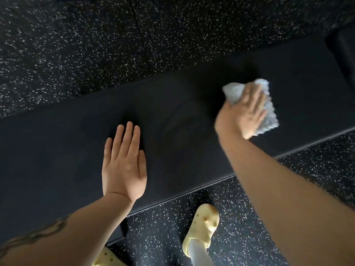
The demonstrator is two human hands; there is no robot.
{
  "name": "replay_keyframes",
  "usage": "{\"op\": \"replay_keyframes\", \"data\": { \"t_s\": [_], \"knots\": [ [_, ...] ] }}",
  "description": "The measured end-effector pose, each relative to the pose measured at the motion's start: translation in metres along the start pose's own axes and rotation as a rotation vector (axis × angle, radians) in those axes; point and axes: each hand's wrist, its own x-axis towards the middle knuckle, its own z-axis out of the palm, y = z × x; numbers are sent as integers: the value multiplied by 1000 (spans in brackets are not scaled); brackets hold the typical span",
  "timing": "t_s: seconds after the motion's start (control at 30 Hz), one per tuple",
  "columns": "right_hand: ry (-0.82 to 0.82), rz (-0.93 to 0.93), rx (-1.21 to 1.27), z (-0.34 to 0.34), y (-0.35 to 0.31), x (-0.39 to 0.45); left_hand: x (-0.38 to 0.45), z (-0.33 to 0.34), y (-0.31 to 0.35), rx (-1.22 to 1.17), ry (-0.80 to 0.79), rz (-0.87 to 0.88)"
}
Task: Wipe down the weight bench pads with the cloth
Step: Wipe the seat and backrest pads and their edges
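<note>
Bench pad: long black pad, running from lower left to upper right across the view; its long axis is the line any wiping stroke must follow.
Cloth: pale, bunched, on the pad toward its right end, under and beyond the right hand.
Right hand: on top of the cloth, pressing it to the pad; fingers look bent over the bunched fabric with the thumb at its near edge, though blur softens the outline and the exact hold is hard to read.
Left hand: flat on the pad well apart from the cloth, fingers straight and close together, thumb alongside; holds nothing, appears to brace the body.
Key relation: cloth lies past the right fingers toward the far edge and right end of the pad; the unwiped-looking stretch between the two hands lies to the cloth's left along the long axis. Right hand is the nearer one by far; the left would have to cross the whole middle of the pad to reach it.
Likely next move (judgement): a stroke back leftward along the pad toward the left hand, or across its width.
Floor: dark speckled rubber on both sides of the bench.
Shoe: yellow clog on the floor just below the pad's near edge; a second one is cut off at the bottom edge.
Hidden or unclear: right end of the pad runs out of view; a dark rounded shape at upper right cannot be identified; the bench frame is mostly hidden under the pad; whether the pad surface is wet or dry cannot be told.
</note>
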Motion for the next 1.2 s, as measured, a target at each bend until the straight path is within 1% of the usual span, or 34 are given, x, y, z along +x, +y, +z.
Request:
{"op": "replay_keyframes", "data": {
  "t_s": [0.03, 0.07, 0.1, 0.13, 0.17, 0.2, 0.27, 0.3, 0.33, 0.37, 0.43, 0.5, 0.53, 0.57, 0.6, 0.63, 0.73, 0.77, 0.8, 0.83, 0.87, 0.93, 1.03, 1.07, 1.1, 1.13, 1.2],
  "knots": [
    [-3, -107, 25, 8, -16, -14, 0, 0, 0, 3, -4, 0],
    [-8, -311, 47, 16, -24, -37, 0, 0, 0, 3, -7, 4],
    [-36, -575, 48, 22, -24, -63, 0, 0, -1, 2, -4, 5],
    [-100, -836, 22, 24, -16, -89, 1, 0, 0, 2, 0, 4],
    [-191, -1029, -18, 22, -1, -107, 1, 0, 0, 3, -2, 6],
    [-268, -1158, -63, 18, 16, -113, 1, -1, 1, 6, -4, 4],
    [-383, -1341, -162, 8, 46, -91, 1, -2, 2, 22, -4, -5],
    [-405, -1405, -215, 3, 54, -71, 0, -2, 2, 32, -6, -6],
    [-400, -1425, -264, -1, 57, -49, -1, -2, 2, 35, -7, -8],
    [-373, -1385, -294, -4, 51, -29, -1, -3, 2, 34, -2, -8],
    [-253, -1173, -273, -3, 20, -2, 0, -3, 2, 37, 4, -3],
    [-144, -831, -177, 7, -28, -5, 0, -3, 3, 43, 5, 5],
    [-133, -660, -100, 13, -50, -14, 0, -3, 3, 44, 7, 5],
    [-131, -557, -48, 20, -66, -27, 0, -3, 3, 44, 10, 5],
    [-129, -557, -33, 26, -73, -43, 0, -3, 3, 44, 13, 3],
    [-136, -661, -33, 29, -68, -61, 0, -3, 2, 42, 14, 1],
    [-301, -1197, -94, 16, -8, -96, 1, -3, 2, 29, 1, 11],
    [-347, -1321, -118, 11, 17, -91, 1, -4, 3, 34, -8, 7],
    [-364, -1390, -144, 6, 37, -77, 0, -4, 3, 37, -15, -1],
    [-343, -1375, -176, -1, 53, -57, -1, -4, 4, 31, -18, -10],
    [-306, -1278, -194, -6, 61, -34, 0, -6, 5, 16, -15, -20],
    [-187, -929, -149, -12, 53, 12, 3, -10, 7, -26, 0, -48],
    [-71, -370, -51, -7, -14, 48, 26, -12, 19, -72, 22, -61],
    [-56, -260, -8, -3, -39, 48, 38, -11, 25, -66, 19, -52],
    [-55, -235, 26, 3, -59, 42, 51, -8, 32, -56, 14, -42],
    [-64, -313, 41, 9, -71, 32, 65, -5, 38, -49, 10, -41],
    [-129, -666, 4, 18, -63, -4, 86, 1, 45, -49, 6, -65]
  ]
}}
